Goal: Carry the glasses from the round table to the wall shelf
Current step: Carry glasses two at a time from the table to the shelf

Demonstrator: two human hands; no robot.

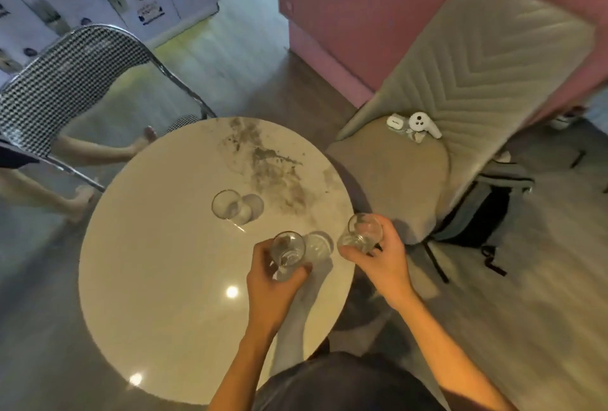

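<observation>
Three clear drinking glasses are in view over a round white marble table (158, 262). My left hand (273, 285) grips one glass (288, 251) just above the tabletop near its right side. My right hand (381, 259) grips a second glass (363, 232), held past the table's right edge. A third glass (227, 205) stands upright and alone on the table, farther from me and to the left of both hands. The wall shelf is not in view.
A padded grey chair (460, 97) stands right of the table, with a white controller (422, 124) and a small case on its seat. A houndstooth chair (65, 81) stands at the far left, with another person's legs under it. A dark backpack (477, 213) lies on the floor.
</observation>
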